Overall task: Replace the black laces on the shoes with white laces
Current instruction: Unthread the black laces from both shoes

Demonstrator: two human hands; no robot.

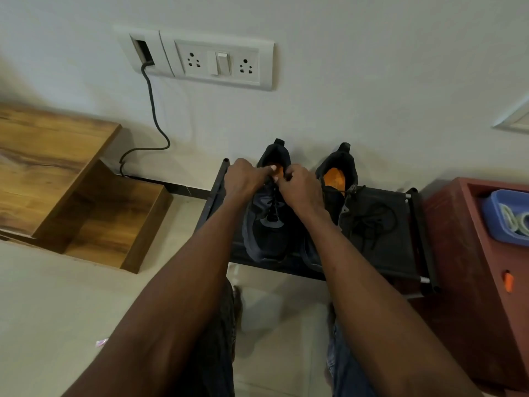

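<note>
Laces (274, 200) looked thin and limp, best taken near the eyelets, where left hand (243, 176) and right hand (300, 183) pinched them.

Bare forearms without sleeves; blue denim jeans (346, 365) on both legs.

Rack (412, 270): low, black, standing against the wall.
Left shoe (266, 233): on the rack, laced.
Right shoe (335, 179): beside it.
Loose black lace (372, 224): heaped on the rack's right part.
</note>
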